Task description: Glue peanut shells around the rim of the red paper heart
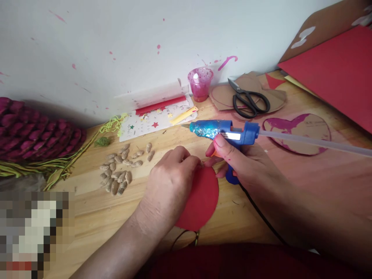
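Red disc (205,199): partly beneath left hand (173,172), fingers bunched, grip hidden.
Glue gun (210,128): clasped by right hand (242,157); seemingly gluing step.
Nozzle (185,126): likely needs turning discward.

Disc (204,197) centre, peanuts (116,175) left; scissors (245,93) on cardboard (223,97)
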`<state>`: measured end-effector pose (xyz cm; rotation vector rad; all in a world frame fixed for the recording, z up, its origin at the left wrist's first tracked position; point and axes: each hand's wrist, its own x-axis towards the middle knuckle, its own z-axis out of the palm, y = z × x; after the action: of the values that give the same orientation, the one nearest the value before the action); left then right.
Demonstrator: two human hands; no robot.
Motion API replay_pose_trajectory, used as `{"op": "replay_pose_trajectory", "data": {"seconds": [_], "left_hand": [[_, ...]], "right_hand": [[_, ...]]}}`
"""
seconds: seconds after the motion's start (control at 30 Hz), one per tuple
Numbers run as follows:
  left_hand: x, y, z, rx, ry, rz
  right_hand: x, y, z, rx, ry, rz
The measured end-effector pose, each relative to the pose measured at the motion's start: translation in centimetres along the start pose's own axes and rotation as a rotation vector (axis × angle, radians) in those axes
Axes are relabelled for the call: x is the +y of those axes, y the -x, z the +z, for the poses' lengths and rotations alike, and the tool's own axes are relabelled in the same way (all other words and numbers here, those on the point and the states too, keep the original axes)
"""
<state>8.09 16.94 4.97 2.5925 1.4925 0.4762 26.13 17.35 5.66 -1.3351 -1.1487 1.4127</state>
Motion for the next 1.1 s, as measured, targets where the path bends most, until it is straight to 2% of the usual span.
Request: {"op": "replay_pose_trajectory", "data": {"seconds": [0.4,0.73,0.93,1.1], "left_hand": [[0.3,-0.1,0.1,-0.003,-0.024,-0.023],[0.1,-0.3,0.1,-0.037,0.067,-0.069],[-0.4,-0.9,-1.6,-0.006,0.247,-0.112],[0.0,-0.4,-3.0,0.055,0.197,-0.069]], "right_hand": [[0.5,-0.2,0.0,0.015,-0.014,0.014],[0.9,-0.8,-0.1,0.047,0.006,0.019],[1.0,-1.0,-0.1,0.091,-0.036,-0.01],[0.7,-0.9,-0.1,0.089,-0.035,0.011]]}}
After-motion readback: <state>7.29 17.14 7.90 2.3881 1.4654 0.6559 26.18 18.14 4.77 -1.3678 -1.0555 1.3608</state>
